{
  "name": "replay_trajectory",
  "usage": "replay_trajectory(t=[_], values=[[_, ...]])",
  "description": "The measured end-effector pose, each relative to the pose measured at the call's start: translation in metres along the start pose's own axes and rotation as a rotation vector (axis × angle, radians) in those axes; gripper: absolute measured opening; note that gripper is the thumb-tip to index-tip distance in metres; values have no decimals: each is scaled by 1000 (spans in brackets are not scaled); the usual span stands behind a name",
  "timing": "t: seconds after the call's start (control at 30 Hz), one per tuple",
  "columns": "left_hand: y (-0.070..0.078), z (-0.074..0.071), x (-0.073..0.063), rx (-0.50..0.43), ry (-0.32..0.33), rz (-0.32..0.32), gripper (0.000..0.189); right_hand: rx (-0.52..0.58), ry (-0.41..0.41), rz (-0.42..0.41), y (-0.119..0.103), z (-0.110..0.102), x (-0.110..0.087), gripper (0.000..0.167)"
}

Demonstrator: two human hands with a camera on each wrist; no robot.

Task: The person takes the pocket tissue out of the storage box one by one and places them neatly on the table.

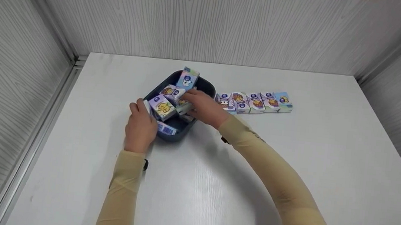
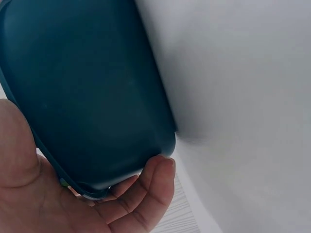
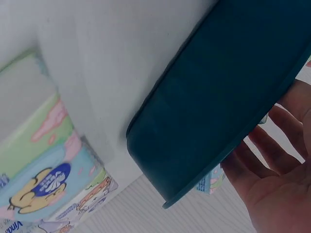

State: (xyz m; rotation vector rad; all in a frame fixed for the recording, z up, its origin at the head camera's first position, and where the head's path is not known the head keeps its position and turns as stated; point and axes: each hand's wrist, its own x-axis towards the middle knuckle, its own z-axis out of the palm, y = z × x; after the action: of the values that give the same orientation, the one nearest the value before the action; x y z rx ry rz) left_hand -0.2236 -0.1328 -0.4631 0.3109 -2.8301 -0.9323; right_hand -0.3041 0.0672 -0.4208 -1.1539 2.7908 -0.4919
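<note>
A dark teal plastic bin (image 1: 177, 137) stands on the table with several small cartoon-printed tissue packs (image 1: 162, 107) lying jumbled inside. My left hand (image 1: 141, 126) grips the bin's left rim, its fingers curled round the end in the left wrist view; a whitish pack edge shows beside those fingers. Over the right rim reaches my right hand (image 1: 206, 107), its fingers bent down onto a tissue pack (image 1: 185, 108) that they pinch among the others. The fingertips are partly hidden in both the head and right wrist views. One blue pack (image 1: 188, 78) leans against the far rim.
To the bin's right, several similar tissue packs (image 1: 255, 102) stand side by side in a row, reaching close to the rim. The white table (image 1: 183, 200) is bounded by a wood-grain panel (image 1: 202, 23) at the back and panels at both sides.
</note>
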Motion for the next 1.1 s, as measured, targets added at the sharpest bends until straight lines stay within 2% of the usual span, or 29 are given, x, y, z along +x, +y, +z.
replay_trajectory(t=[0.27, 0.47, 0.6, 0.87, 1.1], values=[[0, 0, -1, -3, 16, 15, 57, 43, 8, 21, 0, 6, 3, 35], [-1, 0, -3, 4, 34, 49, 56, -15, 24, -50, 4, 5, 0, 31], [-1, -1, -3, 4, 29, 46, 56, -27, 28, -58, 6, 3, -4, 30], [0, -1, -1, -3, 17, 48, 56, -25, 44, -94, 6, -10, -22, 30], [-2, 1, -1, -5, 3, 26, 58, 15, 118, -133, 6, -25, -44, 31]])
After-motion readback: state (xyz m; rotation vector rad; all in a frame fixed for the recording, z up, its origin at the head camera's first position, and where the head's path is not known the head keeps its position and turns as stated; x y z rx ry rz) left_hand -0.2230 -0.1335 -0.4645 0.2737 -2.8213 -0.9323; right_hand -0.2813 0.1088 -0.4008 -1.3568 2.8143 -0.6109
